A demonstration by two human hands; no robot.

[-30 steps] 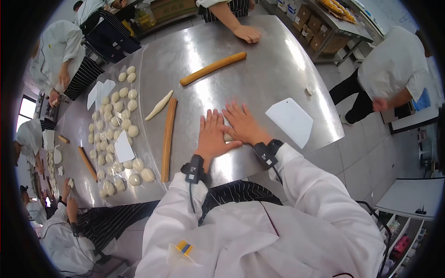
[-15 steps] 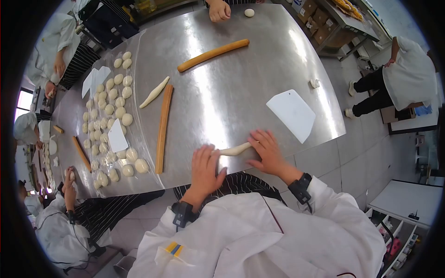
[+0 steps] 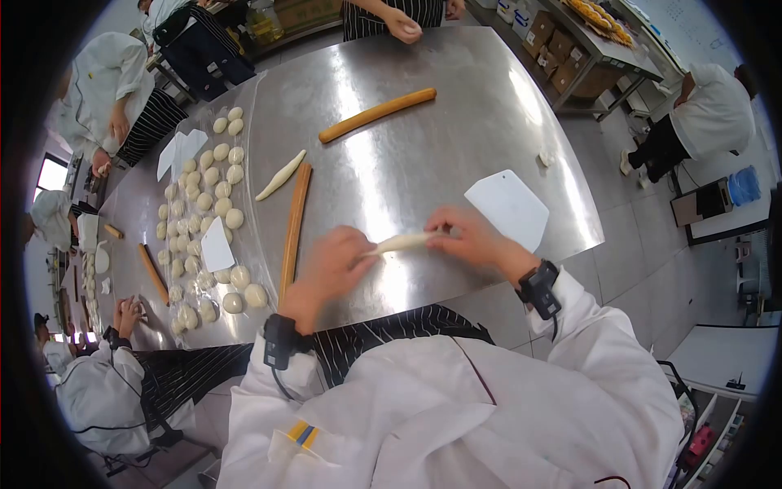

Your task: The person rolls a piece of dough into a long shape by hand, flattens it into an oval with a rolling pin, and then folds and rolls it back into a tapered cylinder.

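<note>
Dough strip (image 3: pixel 403 242) lifted, scraper (image 3: pixel 507 208) beside

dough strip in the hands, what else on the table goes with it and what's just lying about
In hand:
left hand and right hand hold the dough strip by its ends
finished dough strip
dough balls

Lying about:
white scraper
two rolling pins
small dough scrap

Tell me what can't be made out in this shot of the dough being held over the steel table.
Head view only:
- Dough strip: both ends hidden inside the left hand and right hand; motion blur too.
- Whether the strip touches the table: cannot tell.
- Small white lump near the far edge: too small to identify.
- Dough balls: plastic glare blurs them.
</note>
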